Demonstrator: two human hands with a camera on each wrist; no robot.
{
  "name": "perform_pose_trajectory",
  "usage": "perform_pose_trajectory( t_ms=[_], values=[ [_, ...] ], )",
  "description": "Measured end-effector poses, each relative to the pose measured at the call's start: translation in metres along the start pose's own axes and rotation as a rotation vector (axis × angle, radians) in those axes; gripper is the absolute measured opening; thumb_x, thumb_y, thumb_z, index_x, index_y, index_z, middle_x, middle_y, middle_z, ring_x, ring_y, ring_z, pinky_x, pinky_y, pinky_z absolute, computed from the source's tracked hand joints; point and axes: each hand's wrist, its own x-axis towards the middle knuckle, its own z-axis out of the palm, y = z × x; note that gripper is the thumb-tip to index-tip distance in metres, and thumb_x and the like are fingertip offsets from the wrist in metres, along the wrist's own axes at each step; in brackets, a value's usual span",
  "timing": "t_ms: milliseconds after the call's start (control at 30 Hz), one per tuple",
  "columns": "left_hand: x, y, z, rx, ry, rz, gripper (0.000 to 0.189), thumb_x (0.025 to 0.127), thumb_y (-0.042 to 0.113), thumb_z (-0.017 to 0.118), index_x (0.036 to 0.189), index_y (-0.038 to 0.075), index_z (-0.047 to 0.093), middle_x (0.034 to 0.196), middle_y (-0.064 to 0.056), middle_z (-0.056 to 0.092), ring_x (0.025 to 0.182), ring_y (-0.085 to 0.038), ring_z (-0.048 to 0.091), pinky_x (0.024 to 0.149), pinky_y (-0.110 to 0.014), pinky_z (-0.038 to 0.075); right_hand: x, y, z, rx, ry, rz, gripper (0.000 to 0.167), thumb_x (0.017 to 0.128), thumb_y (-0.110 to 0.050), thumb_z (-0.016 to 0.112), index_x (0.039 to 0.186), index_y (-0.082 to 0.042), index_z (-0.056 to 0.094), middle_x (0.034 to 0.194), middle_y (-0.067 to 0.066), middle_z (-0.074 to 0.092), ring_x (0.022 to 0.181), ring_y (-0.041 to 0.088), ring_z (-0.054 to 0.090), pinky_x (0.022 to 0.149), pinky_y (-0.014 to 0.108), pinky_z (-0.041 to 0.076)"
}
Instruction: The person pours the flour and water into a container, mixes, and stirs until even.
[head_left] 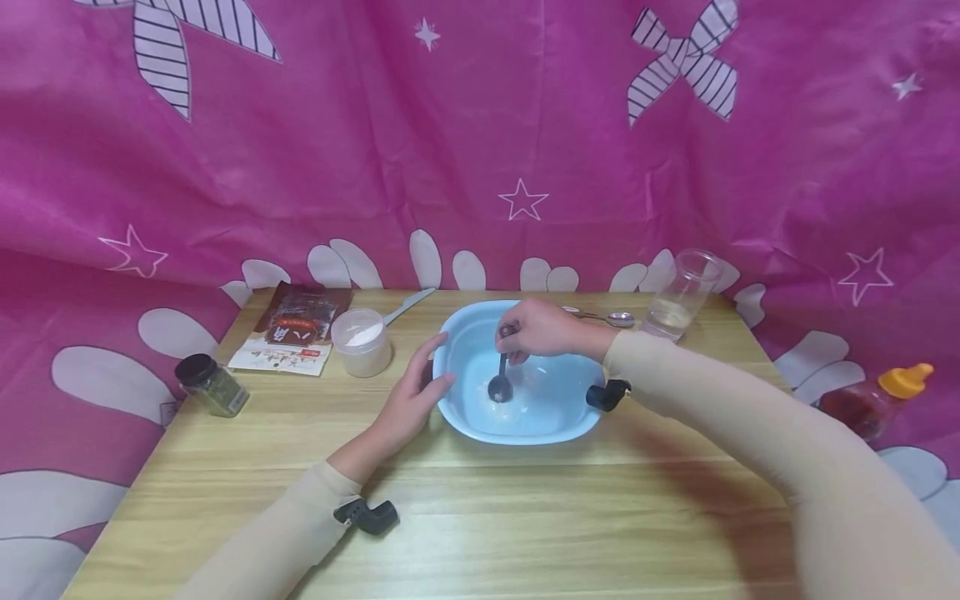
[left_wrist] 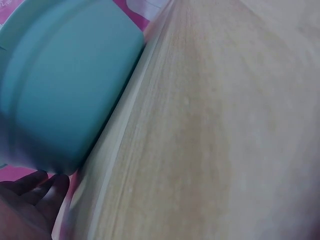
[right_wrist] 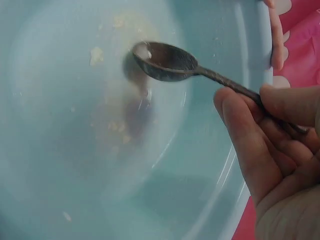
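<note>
A pale blue plastic basin (head_left: 540,421) sits on the wooden table. My left hand (head_left: 408,400) lies against its left side, thumb and fingertips touching the rim and outer wall; in the left wrist view, fingers (left_wrist: 52,197) rest on the wall low down. Over the basin, my right hand (head_left: 536,329) pinches the handle of a dark metal spoon (right_wrist: 167,62) between thumb and fingers, with its bowl tilted downward inside. A little clear liquid shows in the spoon. Whitish clumps (right_wrist: 96,56) and a cloudy wet patch lie on the basin's bottom.
Left of the basin are a tub of white powder (head_left: 363,346), a light blue knife (head_left: 408,306), a food packet (head_left: 292,329) and a dark-lidded jar (head_left: 212,385). Behind it on the right lie another spoon (head_left: 618,319) and a cup of liquid (head_left: 678,296). A yellow-capped bottle (head_left: 870,404) stands far right.
</note>
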Motion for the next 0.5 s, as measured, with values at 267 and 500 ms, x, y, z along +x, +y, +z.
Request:
perform_pose_trajectory(
  t_ms=[267,500],
  values=[
    [0.000,-0.002,0.001,-0.007,-0.002,0.005,0.066,0.113,0.021,0.060,0.174,0.020,0.034,0.169,-0.026,0.047,0.152,-0.044,0.052,0.117,-0.058,0.051,0.002,0.012,-0.012,-0.055,0.101,0.063,0.007,0.104,-0.008,0.078,0.104,-0.002,0.080,0.088,0.007,0.078,0.080,0.017,0.080,0.079,0.031,0.068],
    [0.001,-0.001,-0.001,-0.002,0.002,0.010,0.066,0.113,0.022,0.061,0.174,0.020,0.034,0.172,-0.024,0.043,0.153,-0.044,0.051,0.118,-0.058,0.051,-0.006,0.009,-0.018,-0.089,-0.016,0.062,0.008,0.104,-0.009,0.078,0.102,-0.002,0.082,0.087,0.006,0.078,0.080,0.020,0.081,0.078,0.031,0.068]
  ],
)
